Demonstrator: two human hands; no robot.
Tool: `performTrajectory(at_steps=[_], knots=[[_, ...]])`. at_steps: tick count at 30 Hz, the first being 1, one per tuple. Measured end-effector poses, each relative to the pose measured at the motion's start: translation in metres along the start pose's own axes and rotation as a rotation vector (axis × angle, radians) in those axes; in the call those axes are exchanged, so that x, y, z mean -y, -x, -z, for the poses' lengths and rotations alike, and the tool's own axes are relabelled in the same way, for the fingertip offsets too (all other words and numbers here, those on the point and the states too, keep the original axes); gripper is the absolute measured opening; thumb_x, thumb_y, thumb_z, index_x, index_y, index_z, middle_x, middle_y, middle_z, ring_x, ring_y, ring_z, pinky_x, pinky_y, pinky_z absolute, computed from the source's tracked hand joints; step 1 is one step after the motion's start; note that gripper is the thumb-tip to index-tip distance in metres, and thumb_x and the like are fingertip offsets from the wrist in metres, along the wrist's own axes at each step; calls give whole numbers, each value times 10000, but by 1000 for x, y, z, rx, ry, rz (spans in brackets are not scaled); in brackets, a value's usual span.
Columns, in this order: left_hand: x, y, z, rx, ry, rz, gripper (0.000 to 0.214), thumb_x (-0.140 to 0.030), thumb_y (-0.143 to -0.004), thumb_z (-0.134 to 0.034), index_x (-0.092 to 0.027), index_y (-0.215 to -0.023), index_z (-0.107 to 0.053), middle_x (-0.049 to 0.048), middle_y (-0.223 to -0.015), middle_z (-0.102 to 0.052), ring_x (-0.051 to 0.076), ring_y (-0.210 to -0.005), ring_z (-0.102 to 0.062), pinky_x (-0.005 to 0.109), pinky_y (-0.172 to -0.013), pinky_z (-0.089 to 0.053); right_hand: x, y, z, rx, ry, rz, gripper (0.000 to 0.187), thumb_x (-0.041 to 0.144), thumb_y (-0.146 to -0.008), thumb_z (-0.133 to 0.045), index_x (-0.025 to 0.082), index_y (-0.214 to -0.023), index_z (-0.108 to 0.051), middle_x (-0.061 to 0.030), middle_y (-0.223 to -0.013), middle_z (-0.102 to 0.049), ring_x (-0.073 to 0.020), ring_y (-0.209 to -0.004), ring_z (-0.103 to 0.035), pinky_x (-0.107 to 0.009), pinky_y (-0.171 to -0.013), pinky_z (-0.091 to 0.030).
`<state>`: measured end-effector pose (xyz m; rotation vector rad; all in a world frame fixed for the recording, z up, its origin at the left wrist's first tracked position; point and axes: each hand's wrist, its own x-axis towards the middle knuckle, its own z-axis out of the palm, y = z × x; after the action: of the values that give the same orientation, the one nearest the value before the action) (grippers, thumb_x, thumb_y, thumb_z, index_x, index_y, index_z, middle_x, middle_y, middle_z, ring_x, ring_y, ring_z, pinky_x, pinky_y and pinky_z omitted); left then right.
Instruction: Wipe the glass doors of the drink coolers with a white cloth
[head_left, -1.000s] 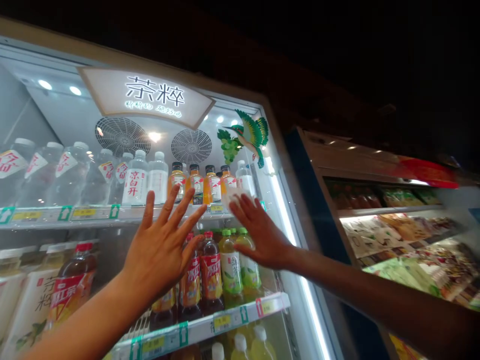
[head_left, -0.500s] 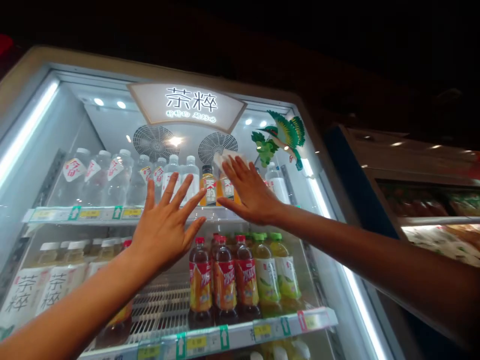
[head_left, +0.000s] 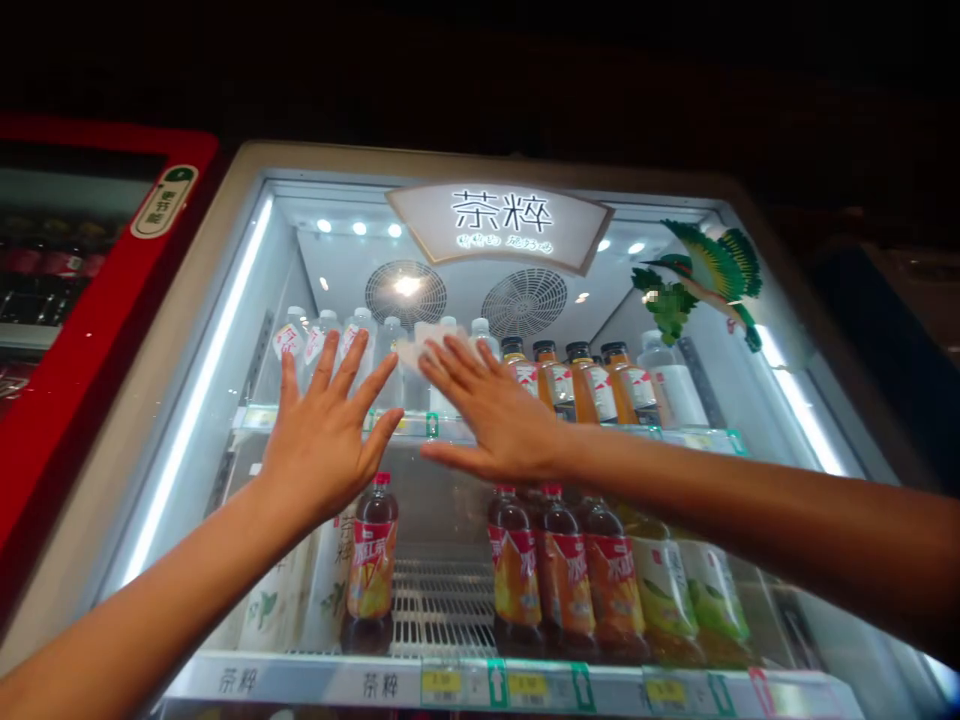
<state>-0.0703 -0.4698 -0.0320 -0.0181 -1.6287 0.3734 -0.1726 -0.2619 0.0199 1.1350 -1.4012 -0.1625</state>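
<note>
My left hand (head_left: 319,430) is spread flat with its fingers apart, up against the glass front of a lit drinks cooler, and holds nothing. Beside it, my right hand (head_left: 499,415) lies flat with fingers outstretched. Under its fingertips a crumpled white tissue or cloth (head_left: 412,348) is pressed to the glass, mostly covered by the fingers. Behind the glass, bottles of clear water (head_left: 292,335) and orange drink bottles (head_left: 592,385) stand on the upper shelf, partly hidden by my hands. Red-capped tea bottles (head_left: 568,570) stand on the shelf below.
A fan-shaped lit sign (head_left: 501,225) spans the cooler's top. A bird-and-leaf picture (head_left: 709,275) is at the upper right. Price strips (head_left: 457,685) line the lower shelf's edge. A red cooler (head_left: 169,290) adjoins on the left.
The view has swung left, bringing the red cooler into sight. My right hand and the tissue have slid left across the glass, from the orange bottles to the clear ones. My left hand stays spread.
</note>
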Motion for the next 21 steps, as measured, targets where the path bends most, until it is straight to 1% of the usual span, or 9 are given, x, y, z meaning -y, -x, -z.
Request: performTrajectory(at_steps=[2, 3, 8, 10, 13, 15, 18, 19, 21], knots=[[15, 8, 3, 10, -17, 4, 570, -527, -1030, -302, -348, -1570, -323, 50, -1713, -177, 328, -1594, -60, 708, -1239, -50, 16, -10, -3, 24, -16, 115, 981, 807, -908, -376, 219, -1638, -86, -72, -1713, -175, -283, -1598, -72, -542, -1320, -108], [22, 11, 4, 20, -24, 10, 569, -528, -1031, -299, -346, -1570, -324, 51, -1712, -177, 326, -1595, -54, 712, -1237, -54, 20, -17, -3, 41, -20, 126, 979, 810, -909, -368, 207, -1635, -107, -80, -1713, -168, -278, -1598, -67, -537, -1321, -99], [55, 24, 9, 41, -32, 26, 582, -540, -1028, -287, -351, -1579, -302, 54, -1709, -189, 345, -1591, -78, 737, -1222, -81, 32, -64, -4, 65, -12, -113, 955, 789, -935, -304, 169, -1627, -84, -108, -1718, -65, -316, -1594, -12, -605, -1302, -52], [68, 28, 11, 26, -27, 29, 591, -547, -1027, -281, -353, -1585, -286, 54, -1709, -191, 348, -1590, -82, 732, -1226, -81, 53, -72, -8, 52, -15, -24, 989, 818, -918, -303, 152, -1625, -112, -117, -1713, -103, -313, -1595, -25, -593, -1307, -74], [84, 35, 12, 16, -10, 43, 609, -549, -1028, -266, -345, -1601, -243, 67, -1706, -206, 343, -1591, -82, 730, -1226, -89, 79, -80, -13, 75, -18, 234, 1002, 829, -905, -351, 138, -1614, -197, -114, -1700, -191, -267, -1599, -61, -511, -1327, -89], [91, 40, 12, 18, -2, 53, 619, -549, -1027, -268, -342, -1608, -214, 74, -1705, -207, 345, -1591, -83, 735, -1222, -99, 78, -92, -13, 95, -16, 207, 964, 811, -920, -350, 168, -1619, -184, -90, -1709, -161, -255, -1600, -48, -516, -1325, -75], [97, 45, 12, 9, 0, 55, 620, -542, -1028, -279, -344, -1610, -198, 70, -1707, -199, 342, -1592, -83, 733, -1224, -99, 66, -112, -10, 91, -7, -42, 942, 786, -943, -320, 179, -1629, -97, -86, -1721, -51, -283, -1595, 13, -583, -1303, -51], [99, 46, 12, 6, 2, 56, 615, -537, -1030, -279, -346, -1609, -202, 66, -1708, -196, 340, -1592, -86, 728, -1227, -100, 65, -114, -9, 90, -6, -54, 959, 791, -938, -330, 168, -1628, -94, -93, -1721, -46, -291, -1594, 22, -591, -1300, -42], [101, 48, 12, 4, 10, 64, 609, -531, -1031, -275, -345, -1608, -210, 62, -1711, -183, 341, -1591, -86, 717, -1233, -107, 70, -108, -9, 102, -14, 89, 1007, 819, -907, -373, 155, -1624, -133, -99, -1718, -79, -286, -1597, 5, -565, -1308, -33]])
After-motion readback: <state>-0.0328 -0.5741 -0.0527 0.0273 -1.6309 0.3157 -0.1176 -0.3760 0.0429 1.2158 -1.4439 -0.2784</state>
